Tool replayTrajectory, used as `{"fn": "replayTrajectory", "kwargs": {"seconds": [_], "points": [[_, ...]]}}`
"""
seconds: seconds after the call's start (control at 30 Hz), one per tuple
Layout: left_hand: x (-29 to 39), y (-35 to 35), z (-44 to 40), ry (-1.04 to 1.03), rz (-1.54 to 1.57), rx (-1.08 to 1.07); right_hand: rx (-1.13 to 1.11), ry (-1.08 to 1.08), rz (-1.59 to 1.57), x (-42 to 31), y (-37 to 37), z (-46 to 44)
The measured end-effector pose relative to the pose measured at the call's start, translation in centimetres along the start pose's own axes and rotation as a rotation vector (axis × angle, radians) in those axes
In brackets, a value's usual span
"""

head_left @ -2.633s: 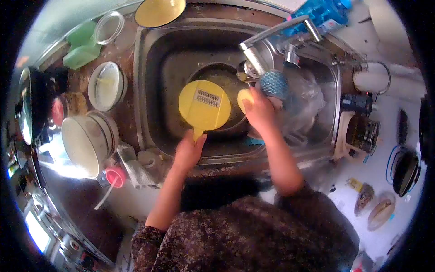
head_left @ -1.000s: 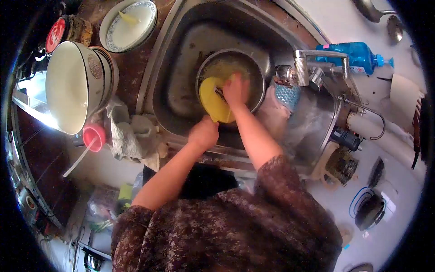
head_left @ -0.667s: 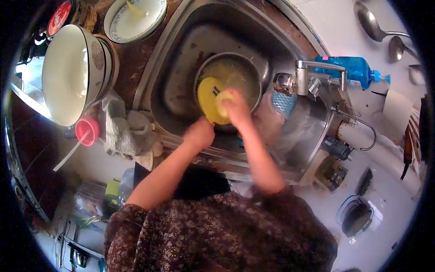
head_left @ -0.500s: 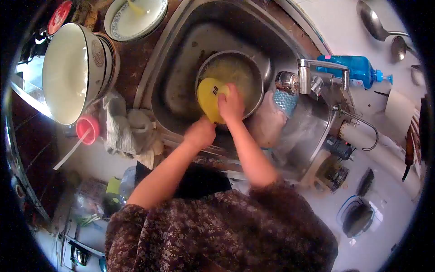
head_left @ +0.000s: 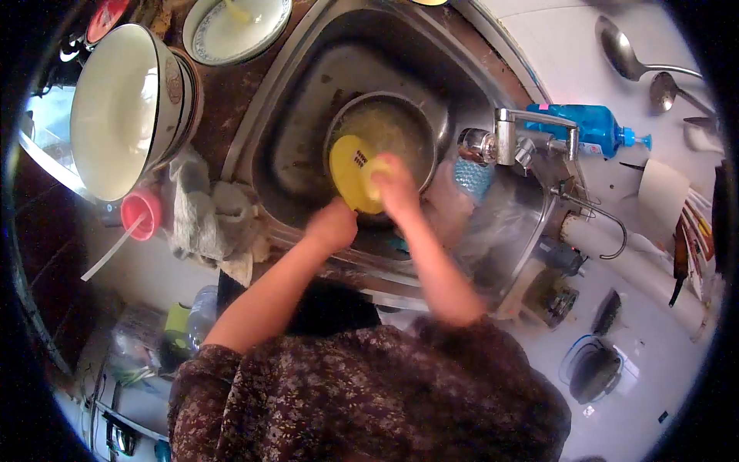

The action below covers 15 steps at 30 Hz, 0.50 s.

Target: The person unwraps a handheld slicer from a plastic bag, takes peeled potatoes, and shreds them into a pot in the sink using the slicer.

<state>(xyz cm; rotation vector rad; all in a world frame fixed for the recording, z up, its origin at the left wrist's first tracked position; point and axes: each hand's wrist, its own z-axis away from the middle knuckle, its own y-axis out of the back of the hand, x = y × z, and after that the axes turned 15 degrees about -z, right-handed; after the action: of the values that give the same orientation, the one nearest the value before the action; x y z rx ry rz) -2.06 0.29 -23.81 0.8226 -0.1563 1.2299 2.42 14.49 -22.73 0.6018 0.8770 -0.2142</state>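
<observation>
My left hand (head_left: pixel 332 225) is closed round the handle of a round yellow grater (head_left: pixel 350 165), which leans into a metal bowl (head_left: pixel 431 146) in the sink (head_left: pixel 300 100). Pale yellow shreds (head_left: pixel 389 123) lie in the bowl. A pale yellow piece of food (head_left: pixel 377 168) rests on the grater's face, gripped by my right hand (head_left: pixel 396 189), whose fingers are blurred. Part of the grater's teeth shows beside the piece.
A faucet (head_left: pixel 504 137) and blue bottle (head_left: pixel 577 129) stand right of the bowl. Stacked bowls (head_left: pixel 115 112), a plate (head_left: pixel 235 31), a pink cup (head_left: pixel 141 214) and a cloth (head_left: pixel 200 212) are at the left. Ladles (head_left: pixel 620 50) lie at the upper right.
Since the earliest frame, the grater has turned and tilted over the bowl, and my right hand has brought the yellow piece onto it. Recently that hand has moved back and forth along its face.
</observation>
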Motion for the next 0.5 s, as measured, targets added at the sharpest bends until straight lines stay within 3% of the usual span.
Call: {"fn": "replayTrajectory", "kwargs": {"seconds": [0.03,0.07,0.27,0.33,0.47,0.5], "points": [[0.3,0.6,0.2,0.012,-0.041,-0.035,-0.031,-0.044,0.134,0.5,-0.9,1.2],[0.5,0.9,0.4,0.013,-0.041,-0.034,0.077,0.006,0.243,-2.0,-1.8,2.8],[-0.4,-0.8,0.0,0.069,-0.065,0.023,0.259,-0.060,0.310,1.6,-3.5,-2.8],[-0.3,-0.8,0.3,-0.049,-0.136,0.064,0.324,0.049,0.343,3.5,-3.5,-4.3],[0.0,-0.4,1.1,0.036,-0.013,0.137,0.431,0.094,0.389,2.5,-3.4,-6.0],[-0.2,-0.6,0.9,0.018,-0.034,0.123,0.343,-0.050,0.319,1.8,-2.7,-6.0]]}}
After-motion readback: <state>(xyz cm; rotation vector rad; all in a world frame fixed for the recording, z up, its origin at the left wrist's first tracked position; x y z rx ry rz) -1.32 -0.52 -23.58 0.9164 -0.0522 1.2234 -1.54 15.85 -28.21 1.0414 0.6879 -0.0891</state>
